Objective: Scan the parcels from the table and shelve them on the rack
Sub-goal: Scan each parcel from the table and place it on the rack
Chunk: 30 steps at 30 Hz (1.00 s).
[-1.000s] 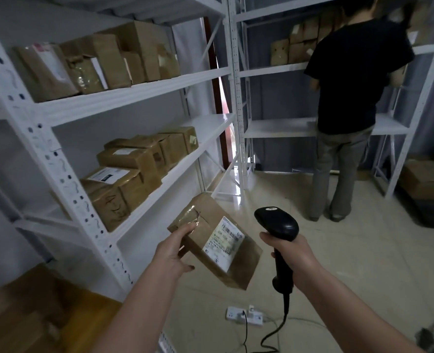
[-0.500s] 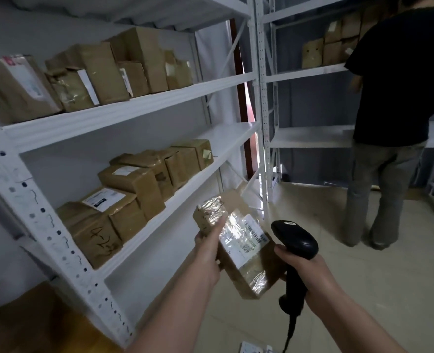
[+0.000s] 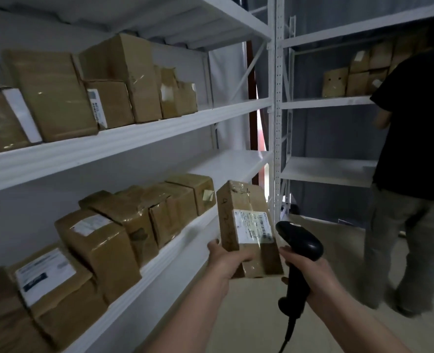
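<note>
Half a second ago the parcel [image 3: 246,225] lay tilted with its label glaring under the tape; it now stands nearly upright and higher, nearer the front edge of the lower shelf [image 3: 159,261] of the rack. The view has moved closer to the rack too, so the rows of boxes look larger, and the person in the black shirt [image 3: 412,159] has slid toward the right edge.

The parcel is a brown cardboard box wrapped in clear tape, with a white printed label [image 3: 252,226] and barcode on the face turned to the camera and dark handwriting down its left side. It is held in the air just right of the last box [image 3: 193,192] in the lower shelf's row, not resting on the shelf.

The left hand [image 3: 226,261] grips the parcel from below at its bottom left corner, thumb up along the side and fingers curled beneath. The right hand [image 3: 305,268] is wrapped around the handle of a black barcode scanner [image 3: 298,243], whose head sits just beside the parcel's lower right edge; its cable hangs down from the handle
</note>
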### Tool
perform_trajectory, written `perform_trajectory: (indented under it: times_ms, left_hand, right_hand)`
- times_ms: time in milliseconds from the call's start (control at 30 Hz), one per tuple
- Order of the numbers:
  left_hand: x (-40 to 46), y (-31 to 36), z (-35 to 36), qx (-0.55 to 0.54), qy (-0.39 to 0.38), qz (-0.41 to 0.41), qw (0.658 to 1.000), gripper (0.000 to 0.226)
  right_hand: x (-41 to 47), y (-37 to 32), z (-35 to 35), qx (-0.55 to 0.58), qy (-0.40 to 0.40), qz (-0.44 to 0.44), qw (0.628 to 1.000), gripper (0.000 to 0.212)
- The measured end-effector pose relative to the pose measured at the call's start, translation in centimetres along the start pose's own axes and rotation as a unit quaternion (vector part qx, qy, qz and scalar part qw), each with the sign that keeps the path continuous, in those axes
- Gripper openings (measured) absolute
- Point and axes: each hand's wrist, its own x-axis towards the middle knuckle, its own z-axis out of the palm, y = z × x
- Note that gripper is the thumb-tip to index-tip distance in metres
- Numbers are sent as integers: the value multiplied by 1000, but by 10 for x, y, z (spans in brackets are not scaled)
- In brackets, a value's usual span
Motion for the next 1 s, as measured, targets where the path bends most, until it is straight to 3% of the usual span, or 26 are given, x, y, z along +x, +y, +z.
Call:
perform_trajectory:
  times_ms: [200, 333, 467, 833, 1000]
  left_hand:
    - [63, 24, 21, 33, 57, 25, 998, 75]
    - [83, 36, 32, 71, 101, 80, 989, 81]
    - [105, 49, 40, 127, 138, 123, 975, 78]
    - [233, 100, 95, 166, 280, 109, 939, 66]
    - [285, 127, 124, 283, 301, 109, 904, 65]
  right_hand:
    - [57, -11, 0, -6, 0, -21, 1000, 23]
    - [96, -15, 11, 7, -21, -13, 1000, 33]
    - [137, -19, 28, 8, -46, -8, 999, 28]
    - [297, -60, 68, 2, -155, 1, 988, 21]
    - [384, -81, 81, -11, -204, 32, 978, 16]
